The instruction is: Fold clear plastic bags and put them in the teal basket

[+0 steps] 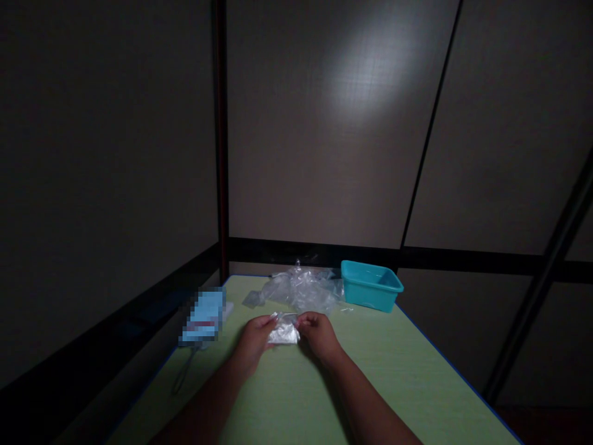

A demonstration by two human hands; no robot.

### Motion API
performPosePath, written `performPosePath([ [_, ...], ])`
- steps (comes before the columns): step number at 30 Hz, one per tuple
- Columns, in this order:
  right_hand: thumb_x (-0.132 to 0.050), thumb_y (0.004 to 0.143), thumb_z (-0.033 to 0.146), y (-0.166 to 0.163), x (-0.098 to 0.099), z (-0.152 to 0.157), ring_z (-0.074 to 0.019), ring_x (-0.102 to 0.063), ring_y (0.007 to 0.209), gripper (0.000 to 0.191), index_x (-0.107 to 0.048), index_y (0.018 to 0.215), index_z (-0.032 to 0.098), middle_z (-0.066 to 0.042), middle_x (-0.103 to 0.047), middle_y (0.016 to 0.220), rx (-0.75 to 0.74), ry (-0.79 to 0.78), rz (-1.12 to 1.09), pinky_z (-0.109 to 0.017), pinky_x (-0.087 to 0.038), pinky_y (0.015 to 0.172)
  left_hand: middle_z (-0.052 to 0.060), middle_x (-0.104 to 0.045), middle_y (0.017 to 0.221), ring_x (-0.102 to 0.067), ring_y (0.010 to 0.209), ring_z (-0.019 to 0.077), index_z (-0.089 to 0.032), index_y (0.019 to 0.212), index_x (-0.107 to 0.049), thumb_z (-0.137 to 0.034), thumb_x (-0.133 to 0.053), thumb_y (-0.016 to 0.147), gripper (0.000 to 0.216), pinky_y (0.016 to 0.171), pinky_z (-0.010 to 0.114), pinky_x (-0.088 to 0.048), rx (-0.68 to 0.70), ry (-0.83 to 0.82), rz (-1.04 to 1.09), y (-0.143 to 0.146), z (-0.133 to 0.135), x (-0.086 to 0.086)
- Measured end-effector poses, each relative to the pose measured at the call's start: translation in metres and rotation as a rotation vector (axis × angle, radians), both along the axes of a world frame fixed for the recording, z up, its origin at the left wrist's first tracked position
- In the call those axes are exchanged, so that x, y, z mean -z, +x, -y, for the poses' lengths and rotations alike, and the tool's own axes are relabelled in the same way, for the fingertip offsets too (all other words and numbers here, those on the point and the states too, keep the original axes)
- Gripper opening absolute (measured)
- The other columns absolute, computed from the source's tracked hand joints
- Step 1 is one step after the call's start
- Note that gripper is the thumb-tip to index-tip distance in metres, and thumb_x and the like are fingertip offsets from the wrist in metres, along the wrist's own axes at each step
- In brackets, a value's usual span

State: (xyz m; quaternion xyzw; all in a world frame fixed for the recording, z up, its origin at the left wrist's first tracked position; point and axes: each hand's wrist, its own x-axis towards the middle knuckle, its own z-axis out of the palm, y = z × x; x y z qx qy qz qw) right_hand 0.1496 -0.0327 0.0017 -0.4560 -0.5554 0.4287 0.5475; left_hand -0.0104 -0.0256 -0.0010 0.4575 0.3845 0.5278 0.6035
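Between my two hands is a small clear plastic bag (284, 330), shiny and creased, held just above the green table (296, 402). My left hand (254, 339) grips its left side, thumb on top and fingers beneath. At the upper right edge my right hand (319, 334) is closed in a pinch on the plastic. What lies inside the bag, if anything, I cannot make out. Just beyond my hands lies a loose heap of crumpled clear plastic bags (303, 289).
A turquoise plastic basin (373, 287) stands at the back right of the table. On the left edge lies a blurred light-blue item (204, 315) with a cord loop (184, 371). Dark panelled walls (315, 154) rise behind and to the left.
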Motion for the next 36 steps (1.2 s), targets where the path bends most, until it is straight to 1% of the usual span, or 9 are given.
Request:
performPosePath([
  [4,-0.062,0.06,0.035,-0.004,-0.001,0.001,-0.0064,-0.032,0.041,0.024,-0.056,0.053,0.013,0.004,-0.044,0.043,0.025,-0.013,0.009,-0.021,-0.022,0.042,0.007,-0.068,0.073,-0.063,0.068,0.0219,-0.011,0.08,-0.066,-0.038,-0.072,0.06,0.034,0.063,0.03,-0.046,-0.037,0.046,0.025,0.0,-0.005,0.006],
  [9,-0.065,0.061,0.039,-0.011,-0.006,0.003,-0.0071,-0.033,0.047,0.029,-0.058,0.053,0.012,0.003,-0.045,0.046,-0.028,0.026,-0.003,-0.021,-0.024,0.046,0.007,-0.069,0.078,-0.062,0.075,0.0214,-0.011,0.083,-0.067,-0.037,-0.071,0.062,0.034,0.073,0.03,-0.045,-0.047,0.109,0.084,0.0,-0.011,0.009],
  [13,-0.065,0.062,0.038,-0.013,-0.007,0.004,-0.0075,-0.034,0.049,0.027,-0.059,0.055,0.012,0.004,-0.045,0.048,-0.097,0.038,-0.067,-0.021,-0.025,0.049,0.009,-0.069,0.081,-0.063,0.077,0.0224,-0.011,0.085,-0.066,-0.038,-0.071,0.063,0.035,0.074,0.031,-0.045,-0.021,0.117,0.128,0.001,-0.007,0.005],
  [18,-0.068,0.06,0.039,-0.014,-0.006,0.006,-0.0063,-0.031,0.045,0.029,-0.055,0.053,0.014,0.005,-0.043,0.045,-0.105,-0.044,-0.147,-0.02,-0.022,0.046,0.01,-0.069,0.086,-0.064,0.082,0.0241,-0.012,0.092,-0.066,-0.033,-0.071,0.064,0.035,0.076,0.032,-0.045,0.098,0.075,0.26,0.001,0.001,-0.005],
  [23,-0.069,0.059,0.038,-0.016,-0.003,0.005,-0.0079,-0.039,0.047,0.027,-0.057,0.058,0.014,0.004,-0.049,0.05,-0.162,-0.087,-0.227,-0.021,-0.032,0.05,0.01,-0.069,0.09,-0.062,0.09,0.0242,-0.013,0.096,-0.065,-0.026,-0.072,0.064,0.035,0.08,0.031,-0.044,0.179,0.041,0.359,0.0,0.003,-0.011],
  [25,-0.069,0.061,0.04,-0.016,-0.002,0.005,-0.0083,-0.042,0.049,0.027,-0.06,0.062,0.013,0.002,-0.052,0.054,-0.206,-0.084,-0.235,-0.022,-0.033,0.052,0.01,-0.069,0.092,-0.062,0.091,0.0242,-0.013,0.097,-0.065,-0.025,-0.072,0.064,0.035,0.08,0.03,-0.045,0.191,0.03,0.372,0.0,0.003,-0.012],
  [29,-0.068,0.063,0.039,-0.015,-0.002,0.005,-0.0078,-0.041,0.051,0.026,-0.063,0.064,0.013,0.002,-0.054,0.057,-0.256,-0.04,-0.238,-0.02,-0.03,0.053,0.01,-0.068,0.095,-0.061,0.093,0.024,-0.013,0.103,-0.063,-0.025,-0.071,0.067,0.039,0.08,0.03,-0.045,0.204,0.023,0.368,0.0,0.005,-0.013],
  [33,-0.068,0.062,0.039,-0.015,-0.004,0.008,-0.0086,-0.041,0.051,0.027,-0.062,0.062,0.013,0.002,-0.055,0.056,-0.227,-0.052,-0.197,-0.02,-0.03,0.052,0.011,-0.067,0.098,-0.062,0.091,0.0248,-0.012,0.105,-0.062,-0.03,-0.068,0.071,0.039,0.079,0.033,-0.047,0.176,0.029,0.37,0.0,0.006,-0.013],
  [36,-0.069,0.061,0.042,-0.015,-0.005,0.009,-0.0105,-0.044,0.054,0.03,-0.064,0.064,0.012,0.0,-0.057,0.058,-0.205,-0.043,-0.146,-0.022,-0.034,0.055,0.012,-0.068,0.097,-0.063,0.09,0.0256,-0.011,0.102,-0.063,-0.032,-0.068,0.07,0.038,0.079,0.034,-0.047,0.139,0.037,0.377,-0.001,0.004,-0.012],
])
